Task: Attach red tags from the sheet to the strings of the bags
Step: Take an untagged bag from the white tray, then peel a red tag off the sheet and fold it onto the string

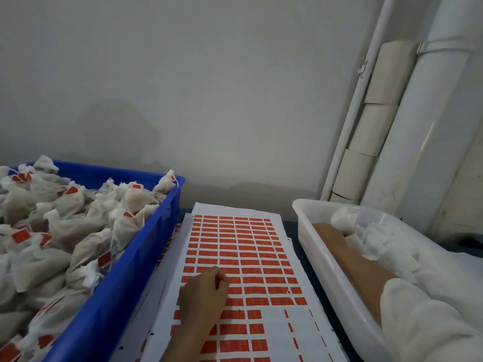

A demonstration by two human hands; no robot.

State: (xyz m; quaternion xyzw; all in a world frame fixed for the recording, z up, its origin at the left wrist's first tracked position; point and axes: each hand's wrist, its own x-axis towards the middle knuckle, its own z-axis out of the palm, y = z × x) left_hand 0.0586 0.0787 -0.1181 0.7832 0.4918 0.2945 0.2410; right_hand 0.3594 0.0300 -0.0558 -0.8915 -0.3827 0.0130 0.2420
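A white sheet (261, 212) covered with rows of red tags (251, 257) lies flat in the middle. My left hand (206, 293) rests on it, with curled thumb and fingertips bunched on one red tag near the sheet's left side. My right forearm reaches into a white bin (311, 246) on the right. My right hand (332, 231) is mostly buried under white cloth bags (366, 236), so its fingers are hidden. A blue crate (136, 259) on the left is heaped with beige bags (78, 231), many carrying red tags on their strings.
More tag sheets lie under the top one, showing at its left edge (167, 246). A grey wall stands close behind. White pipes (423, 121) and stacked paper rolls (376, 113) run up the right corner.
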